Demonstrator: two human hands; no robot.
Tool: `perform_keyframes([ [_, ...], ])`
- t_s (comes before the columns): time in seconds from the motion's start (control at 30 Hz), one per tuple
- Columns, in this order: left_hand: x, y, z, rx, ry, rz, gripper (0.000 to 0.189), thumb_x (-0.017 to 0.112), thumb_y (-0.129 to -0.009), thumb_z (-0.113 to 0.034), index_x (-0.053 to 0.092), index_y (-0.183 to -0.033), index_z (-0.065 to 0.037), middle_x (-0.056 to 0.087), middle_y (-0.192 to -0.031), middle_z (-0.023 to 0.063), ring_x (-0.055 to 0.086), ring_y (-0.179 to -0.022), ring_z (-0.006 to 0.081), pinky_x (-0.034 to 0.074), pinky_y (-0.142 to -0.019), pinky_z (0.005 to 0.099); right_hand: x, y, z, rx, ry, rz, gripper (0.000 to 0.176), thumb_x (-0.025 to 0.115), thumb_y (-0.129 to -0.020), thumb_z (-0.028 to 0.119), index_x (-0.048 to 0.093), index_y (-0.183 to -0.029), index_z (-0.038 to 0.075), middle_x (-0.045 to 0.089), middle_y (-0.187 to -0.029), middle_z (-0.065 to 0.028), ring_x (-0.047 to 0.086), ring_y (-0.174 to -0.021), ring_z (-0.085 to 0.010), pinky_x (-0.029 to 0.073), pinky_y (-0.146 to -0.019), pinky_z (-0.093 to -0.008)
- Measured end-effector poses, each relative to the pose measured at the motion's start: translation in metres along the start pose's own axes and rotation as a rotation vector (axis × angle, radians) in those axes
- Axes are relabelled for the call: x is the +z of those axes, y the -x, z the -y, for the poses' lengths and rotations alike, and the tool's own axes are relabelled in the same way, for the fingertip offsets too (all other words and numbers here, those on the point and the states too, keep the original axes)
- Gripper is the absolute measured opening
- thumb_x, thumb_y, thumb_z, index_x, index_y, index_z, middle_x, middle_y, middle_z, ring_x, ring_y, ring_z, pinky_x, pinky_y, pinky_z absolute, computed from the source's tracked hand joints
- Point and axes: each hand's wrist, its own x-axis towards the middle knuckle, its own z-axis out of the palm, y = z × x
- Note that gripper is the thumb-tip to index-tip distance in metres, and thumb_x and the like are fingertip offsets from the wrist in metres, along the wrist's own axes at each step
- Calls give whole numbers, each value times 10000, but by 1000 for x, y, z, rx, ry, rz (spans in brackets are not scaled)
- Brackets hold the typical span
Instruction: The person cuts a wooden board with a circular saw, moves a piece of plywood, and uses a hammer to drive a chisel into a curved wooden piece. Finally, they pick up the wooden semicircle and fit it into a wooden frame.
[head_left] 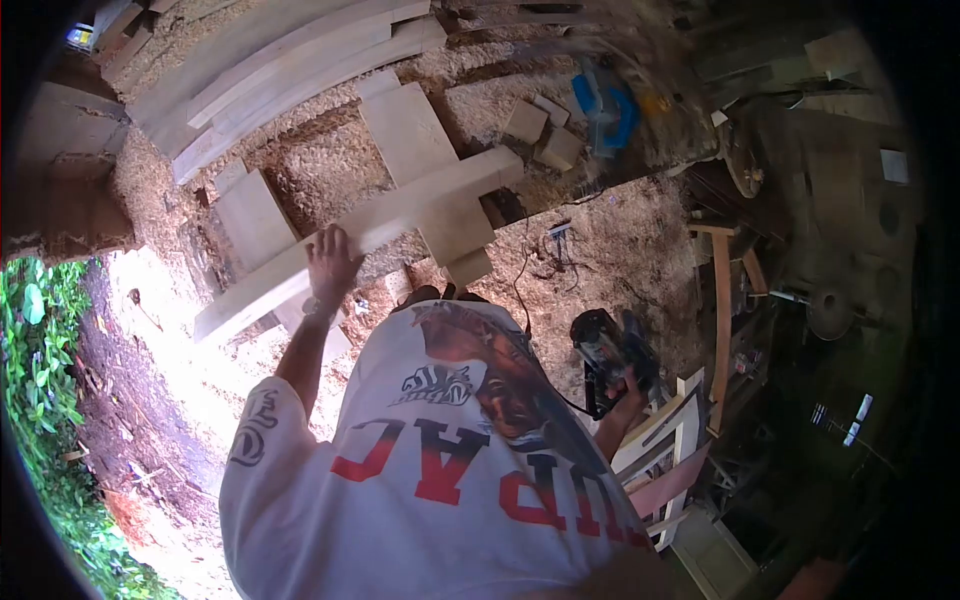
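My left hand (334,268) is closed over the near edge of a long, pale wooden beam (400,208), with its fingertips on the upper face. The beam lies slantwise across wider boards (410,130). Out to the right, my right hand (626,398) is wrapped round a black power tool (600,345), apart from the beam. Blur and shade hide the tool's exact kind and part of my grip. A dark cord (522,290) runs over the shavings between beam and tool.
Wood shavings (620,230) cover the ground. Long planks (310,70) lie beyond the beam, with small wood blocks (540,135) and a blue object (605,110) to their right. Wooden frame pieces (665,440) stand beside my right arm. Green plants (40,370) grow at left.
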Motion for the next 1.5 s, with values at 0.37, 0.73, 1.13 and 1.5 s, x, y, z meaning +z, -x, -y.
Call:
perform_keyframes([
  [0.37, 7, 0, -4, 116, -6, 23, 1028, 854, -613, -465, 370, -1451, -118, 467, -1372, 166, 432, -1273, 356, 322, -1044, 613, 75, 32, 21, -136, 60, 268, 205, 760, -795, 103, 650, -945, 18, 496, -612, -1, 421, -450, -107, 335, -391, -257],
  [0.73, -91, 11, 0, 210, 228, -254, 953, 879, -565, -440, 475, -1319, -20, 564, -1141, 166, 524, -1091, 351, 428, -871, 540, 54, -6, 4, -162, 403, 301, 211, 751, -848, 206, 657, -773, 32, 471, -550, -1, 434, -434, -124, 353, -397, -283],
  [1.13, -330, -20, 56, -14, 1244, -951, 323, 596, -954, -209, 616, -1195, 5, 655, -1085, 101, 624, -1012, 192, 506, -921, 349, 36, -6, -7, -129, 80, 218, 389, 751, -850, 207, 533, -546, 97, 442, -485, -26, 427, -450, -137, 361, -505, -303],
  [1.5, -46, -14, 154, -594, 1980, 63, 459, 450, -951, -497, 612, -1131, -108, 669, -1003, 50, 580, -859, 185, 485, -711, 397, 18, 25, -28, -82, 89, 38, 425, 780, -809, 238, 528, -512, 68, 463, -479, -35, 453, -417, -162, 352, -465, -305],
])
